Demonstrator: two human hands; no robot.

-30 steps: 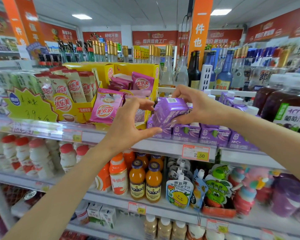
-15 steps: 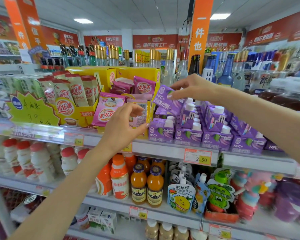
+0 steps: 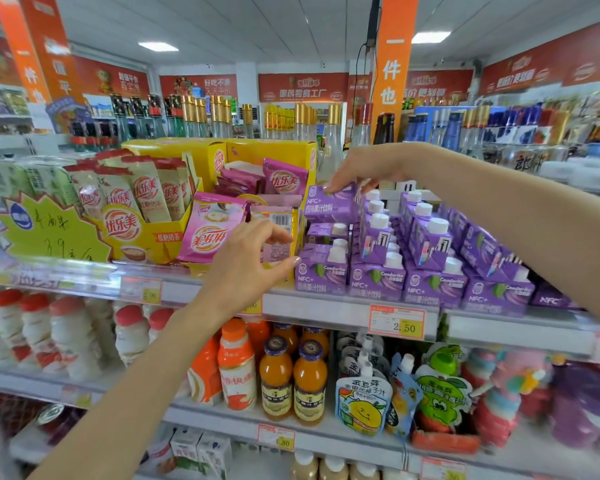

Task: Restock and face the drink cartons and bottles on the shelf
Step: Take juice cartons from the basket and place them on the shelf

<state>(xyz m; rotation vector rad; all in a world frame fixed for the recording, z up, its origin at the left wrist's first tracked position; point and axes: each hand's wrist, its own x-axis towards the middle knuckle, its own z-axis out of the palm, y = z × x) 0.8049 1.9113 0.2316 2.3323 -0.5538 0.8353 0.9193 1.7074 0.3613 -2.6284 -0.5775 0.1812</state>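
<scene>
Here, carton (image 3: 329, 204) beneath right hand (image 3: 364, 168)

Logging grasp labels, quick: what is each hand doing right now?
Left hand: open, fingers loosely curled, holding nothing.
Right hand: closed, holding the purple juice carton that lies on its side.

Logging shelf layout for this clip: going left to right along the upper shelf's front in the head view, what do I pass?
Yellow star price sign → yellow box of beige sachets → pink sachet → front row of purple cartons. The raised carton held by the right hand overlaps them, so it is left out.
</scene>
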